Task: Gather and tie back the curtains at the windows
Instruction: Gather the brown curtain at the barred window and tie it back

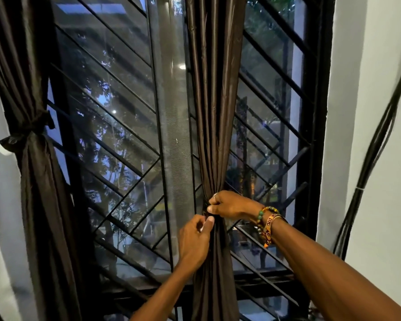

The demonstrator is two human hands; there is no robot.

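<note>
The gathered curtain (215, 112) hung mid-window, bare grille (156, 112) either side. I had my left hand (193, 242) and right hand (232, 206) pinching its narrowed waist.

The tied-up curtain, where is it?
In the head view, the tied curtain hangs at the far left of the window, left of the middle curtain that the left hand and right hand hold.

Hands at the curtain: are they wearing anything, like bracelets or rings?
Yes! The right hand has a thin silver ring on one finger. Its wrist wears a beaded bracelet with green and brown beads, and a woven band in yellow with dark red markings. The left hand wears nothing visible. No sleeves show.
</note>
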